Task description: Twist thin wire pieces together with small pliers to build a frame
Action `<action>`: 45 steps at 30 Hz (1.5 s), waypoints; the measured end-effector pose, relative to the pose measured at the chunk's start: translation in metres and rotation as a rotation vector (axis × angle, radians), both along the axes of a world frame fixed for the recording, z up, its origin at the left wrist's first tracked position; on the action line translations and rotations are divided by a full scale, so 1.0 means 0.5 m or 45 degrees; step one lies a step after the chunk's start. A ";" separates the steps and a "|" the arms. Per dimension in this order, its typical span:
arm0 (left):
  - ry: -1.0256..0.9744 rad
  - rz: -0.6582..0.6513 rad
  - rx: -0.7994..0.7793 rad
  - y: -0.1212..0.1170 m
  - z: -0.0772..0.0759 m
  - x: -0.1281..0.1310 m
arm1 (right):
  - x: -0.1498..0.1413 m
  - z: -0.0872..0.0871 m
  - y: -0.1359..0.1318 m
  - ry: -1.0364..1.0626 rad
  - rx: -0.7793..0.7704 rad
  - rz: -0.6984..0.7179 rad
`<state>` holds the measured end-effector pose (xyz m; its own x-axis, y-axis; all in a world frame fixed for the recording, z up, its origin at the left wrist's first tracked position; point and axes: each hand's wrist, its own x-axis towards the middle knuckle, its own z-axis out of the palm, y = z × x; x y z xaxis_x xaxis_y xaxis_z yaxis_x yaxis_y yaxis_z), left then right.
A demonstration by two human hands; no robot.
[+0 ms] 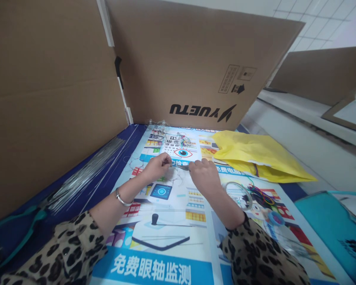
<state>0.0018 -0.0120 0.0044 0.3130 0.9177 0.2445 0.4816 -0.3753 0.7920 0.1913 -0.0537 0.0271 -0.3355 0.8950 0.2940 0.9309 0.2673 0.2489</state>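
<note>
Over the printed sheet, my left hand (158,168) has its thumb and finger pinched on a thin wire, which barely shows. My right hand (206,178) is closed around a pointed metal tool (182,168); its narrow tip points left, close to my left fingertips, and its handle is hidden in the fist. Faint thin strands hang or lie just below the tip. Behind my hands, a tangle of fine coloured wire (182,139) lies on the sheet.
Cardboard panels (195,67) stand at the back and left. Straight metal wires (86,174) and teal-handled pliers (20,225) lie left. At right are a yellow bag (261,154), a clear wire coil (239,194), coloured cords (262,196) and a teal pouch (329,225). A black-knobbed rod (155,219) lies in front.
</note>
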 end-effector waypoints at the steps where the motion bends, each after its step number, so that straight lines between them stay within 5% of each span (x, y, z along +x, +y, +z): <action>1: 0.007 0.004 0.013 0.000 0.000 0.000 | -0.003 0.001 -0.001 0.008 -0.031 -0.025; 10: 0.010 0.030 0.025 0.000 0.002 -0.001 | -0.015 0.009 -0.003 -0.003 -0.189 -0.153; 21: -0.245 0.059 -0.213 0.007 -0.008 0.004 | -0.001 -0.009 0.007 0.017 -0.208 -0.156; 31: -0.483 0.136 -0.420 -0.008 0.008 0.011 | 0.004 -0.027 0.003 0.115 0.176 0.051; 45: -0.644 -0.094 -0.628 -0.029 0.016 0.019 | 0.003 -0.014 -0.003 -0.078 0.189 0.198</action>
